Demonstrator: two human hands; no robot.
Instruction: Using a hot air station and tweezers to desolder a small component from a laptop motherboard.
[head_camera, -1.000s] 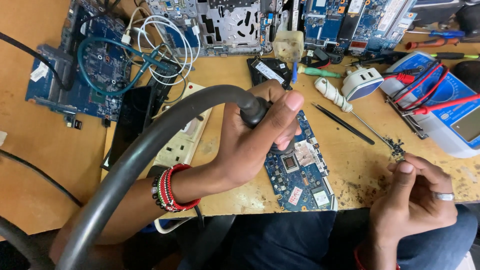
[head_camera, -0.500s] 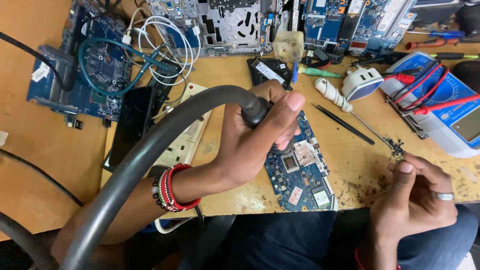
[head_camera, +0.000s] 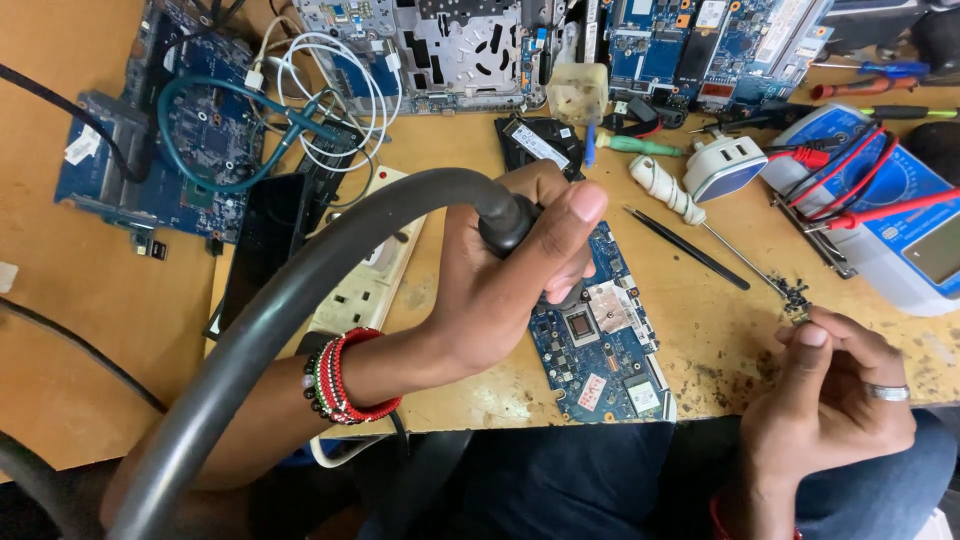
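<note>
My left hand (head_camera: 500, 290) is closed around the dark handle (head_camera: 505, 222) of a tool on a thick grey hose (head_camera: 300, 290). The hose runs back toward me over my forearm. The tool's tip, hidden under my fingers, points down at a small blue circuit board (head_camera: 610, 350) near the table's front edge. Red and black bead bracelets (head_camera: 345, 375) sit on that wrist. My right hand (head_camera: 830, 390), with a ring, rests at the front right edge. Its fingers are curled, with the thumb pressed to the forefinger. I cannot see anything pinched in it.
A white power strip (head_camera: 365, 285) and a black phone (head_camera: 265, 240) lie left of the board. A large blue board (head_camera: 160, 150), coiled white cable (head_camera: 335, 95), white-handled screwdriver (head_camera: 660, 188), black probe (head_camera: 690, 250), white plug (head_camera: 725, 165) and blue meter with red leads (head_camera: 900, 230) crowd the wooden table.
</note>
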